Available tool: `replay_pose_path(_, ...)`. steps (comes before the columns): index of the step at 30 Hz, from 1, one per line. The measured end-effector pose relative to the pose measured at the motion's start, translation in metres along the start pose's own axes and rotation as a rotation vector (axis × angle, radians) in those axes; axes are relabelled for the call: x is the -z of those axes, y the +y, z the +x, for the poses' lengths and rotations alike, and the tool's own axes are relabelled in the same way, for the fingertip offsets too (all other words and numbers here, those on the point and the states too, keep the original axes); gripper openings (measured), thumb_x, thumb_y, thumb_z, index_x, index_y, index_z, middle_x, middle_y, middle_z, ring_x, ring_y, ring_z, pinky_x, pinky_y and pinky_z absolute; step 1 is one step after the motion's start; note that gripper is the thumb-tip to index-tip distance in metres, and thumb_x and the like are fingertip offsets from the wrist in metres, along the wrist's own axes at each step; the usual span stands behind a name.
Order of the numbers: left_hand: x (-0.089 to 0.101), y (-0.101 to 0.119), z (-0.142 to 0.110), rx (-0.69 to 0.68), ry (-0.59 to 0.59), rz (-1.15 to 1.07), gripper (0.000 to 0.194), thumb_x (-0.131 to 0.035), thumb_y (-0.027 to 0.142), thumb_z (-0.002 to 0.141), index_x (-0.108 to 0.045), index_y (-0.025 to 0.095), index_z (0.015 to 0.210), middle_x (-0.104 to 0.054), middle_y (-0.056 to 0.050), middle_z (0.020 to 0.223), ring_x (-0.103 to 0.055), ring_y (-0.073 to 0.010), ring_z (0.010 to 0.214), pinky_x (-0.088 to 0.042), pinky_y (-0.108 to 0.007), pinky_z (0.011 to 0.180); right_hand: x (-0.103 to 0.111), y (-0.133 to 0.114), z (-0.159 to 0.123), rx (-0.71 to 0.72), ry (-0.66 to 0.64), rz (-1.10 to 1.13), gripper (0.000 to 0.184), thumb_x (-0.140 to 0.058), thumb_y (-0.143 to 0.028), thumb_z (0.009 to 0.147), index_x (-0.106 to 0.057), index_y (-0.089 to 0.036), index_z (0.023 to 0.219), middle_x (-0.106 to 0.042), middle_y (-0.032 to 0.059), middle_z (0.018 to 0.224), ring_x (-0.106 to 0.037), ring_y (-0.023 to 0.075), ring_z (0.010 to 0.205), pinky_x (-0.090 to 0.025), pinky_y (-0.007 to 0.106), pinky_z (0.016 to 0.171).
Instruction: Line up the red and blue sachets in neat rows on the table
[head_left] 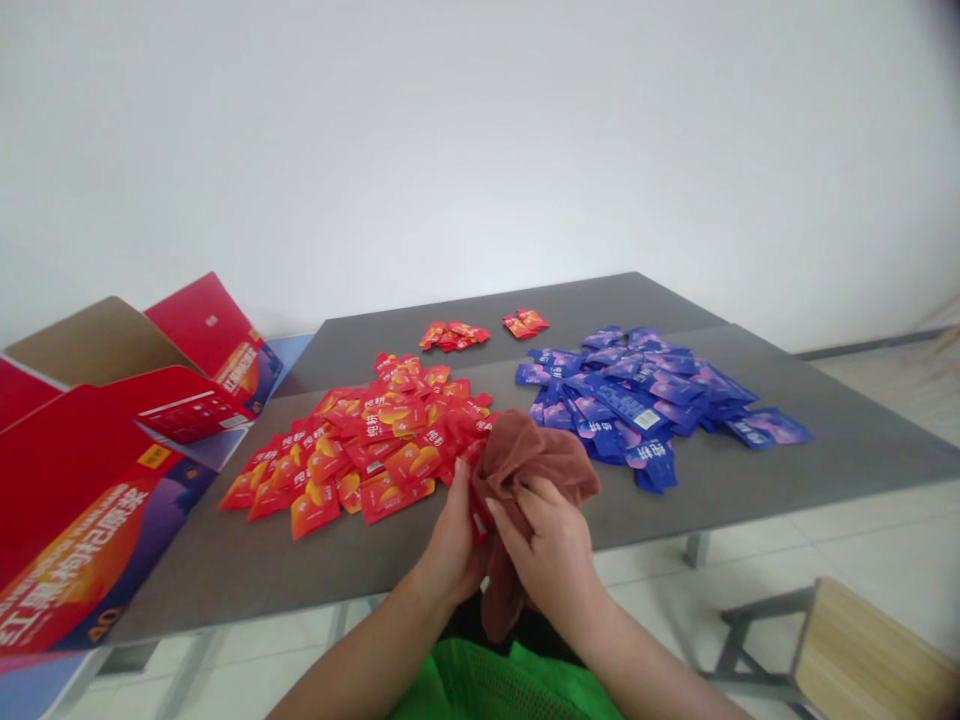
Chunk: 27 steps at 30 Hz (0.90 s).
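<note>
Shot from a head cam, looking down at a grey tabletop (315, 570) with thin metal legs, pale floor tiles (847, 530) beneath it and a plain white wall (480, 150) behind. Off to the left there's a big opened carton (97, 480), glossy red print outside, tan card inside, flaps splayed out and cut off by the frame edge. Can't really see down into it from this angle, so no idea what's in there. Bottom right there's a wooden seat (862, 650) on a metal frame, only partly in shot.

On the tabletop are two big heaps of shiny foil sachets, all loose and overlapping. The red sachets (360, 450) sit in the middle, right beside the carton, with two little red clusters (454, 335) further back. The blue sachets (630, 400) are just to the right, and the two heaps nearly touch.

Down front, both hands are bunched around a soft brown cloth (525, 465), thin and stretchy-looking, all rumpled, with one end hanging toward the lap. It's right at the table's near edge, touching the red heap. The left hand (450, 540) and right hand (551, 555) both have a tight, closed grip on it, fingers curled in. A bit of red (477, 520) pokes out by the left hand, but the cloth covers most of it, so can't tell what it is. Green mesh (502, 685) shows at the bottom edge.
</note>
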<state>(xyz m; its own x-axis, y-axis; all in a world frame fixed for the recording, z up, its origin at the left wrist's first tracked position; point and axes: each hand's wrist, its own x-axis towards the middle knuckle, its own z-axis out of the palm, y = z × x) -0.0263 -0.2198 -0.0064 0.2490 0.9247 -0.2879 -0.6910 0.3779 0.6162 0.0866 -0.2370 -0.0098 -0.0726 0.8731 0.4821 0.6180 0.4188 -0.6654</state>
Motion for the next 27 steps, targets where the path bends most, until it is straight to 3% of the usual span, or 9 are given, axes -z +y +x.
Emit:
replay_pose_path(3,-0.001,0.010,0.001,-0.113,0.042,0.008,0.047,-0.056,0.056,0.089,-0.068,0.016,0.112,-0.071,-0.009,0.115,-0.064,-0.0244,0.113,-0.048,-0.035,0.100,-0.003,0.016,0.000,-0.112,0.041,-0.014,0.030,-0.048,-0.040,0.095,-0.070,-0.021,0.088,-0.068,0.0071,0.091,-0.064,0.0208,0.082,-0.049,0.031,0.072)
replay_pose_path(6,0.002,0.015,0.004,-0.129,0.071,0.035,0.043,-0.055,0.049,0.091,-0.068,0.013,0.113,-0.071,-0.010,0.115,-0.065,-0.0239,0.111,-0.048,-0.035,0.101,-0.003,0.030,0.003,-0.242,0.071,0.105,0.030,-0.049,-0.044,0.093,-0.067,-0.021,0.097,-0.069,0.0072,0.096,-0.064,0.0225,0.090,-0.049,0.033,0.079)
replay_pose_path(10,0.006,0.009,0.007,-0.181,0.069,0.086,0.041,-0.065,0.045,0.085,-0.068,0.013,0.111,-0.072,-0.010,0.112,-0.065,-0.0262,0.110,-0.049,-0.038,0.099,-0.007,0.029,0.007,-0.402,-0.034,0.308,0.027,-0.065,-0.041,0.079,-0.066,-0.020,0.095,-0.071,0.0063,0.096,-0.066,0.0253,0.091,-0.051,0.038,0.081)
replay_pose_path(13,0.007,0.006,0.007,-0.198,0.077,0.158,0.041,-0.073,0.040,0.079,-0.068,0.013,0.109,-0.074,-0.010,0.107,-0.067,-0.0275,0.105,-0.050,-0.039,0.096,-0.008,0.021,0.005,-0.485,-0.098,0.591,0.025,-0.064,-0.033,0.079,-0.068,-0.019,0.099,-0.072,0.0061,0.096,-0.067,0.0245,0.091,-0.052,0.037,0.081)
replay_pose_path(15,0.008,0.006,0.007,-0.187,0.061,0.207,0.040,-0.075,0.036,0.076,-0.069,0.012,0.109,-0.074,-0.011,0.106,-0.067,-0.0285,0.105,-0.050,-0.040,0.096,-0.007,0.016,0.002,-0.498,-0.112,0.679,0.023,-0.061,-0.031,0.080,-0.069,-0.018,0.097,-0.072,0.0057,0.092,-0.067,0.0233,0.087,-0.053,0.036,0.079)
replay_pose_path(18,0.011,0.009,0.005,-0.166,-0.011,0.220,0.036,-0.076,0.029,0.073,-0.071,0.013,0.105,-0.072,-0.011,0.113,-0.062,-0.0298,0.115,-0.047,-0.039,0.101,-0.003,0.010,-0.003,-0.418,-0.090,0.538,0.019,-0.062,-0.029,0.080,-0.070,-0.019,0.095,-0.071,0.0050,0.089,-0.065,0.0223,0.084,-0.053,0.036,0.079)
replay_pose_path(21,0.016,0.013,0.003,-0.158,-0.061,0.162,0.038,-0.070,0.037,0.077,-0.071,0.013,0.106,-0.068,-0.012,0.121,-0.055,-0.0302,0.126,-0.043,-0.040,0.106,0.004,0.007,-0.005,-0.302,-0.115,0.460,0.017,-0.063,-0.029,0.081,-0.072,-0.022,0.093,-0.071,0.0052,0.095,-0.065,0.0227,0.090,-0.051,0.036,0.083)
replay_pose_path(27,0.029,0.018,-0.006,-0.079,-0.098,0.101,0.047,-0.063,0.047,0.083,-0.069,0.011,0.112,-0.067,-0.014,0.122,-0.061,-0.0283,0.117,-0.047,-0.038,0.101,0.016,0.009,0.007,-0.419,0.060,0.529,0.028,-0.060,-0.037,0.086,-0.069,-0.021,0.107,-0.072,0.0075,0.107,-0.065,0.0253,0.103,-0.050,0.040,0.091)
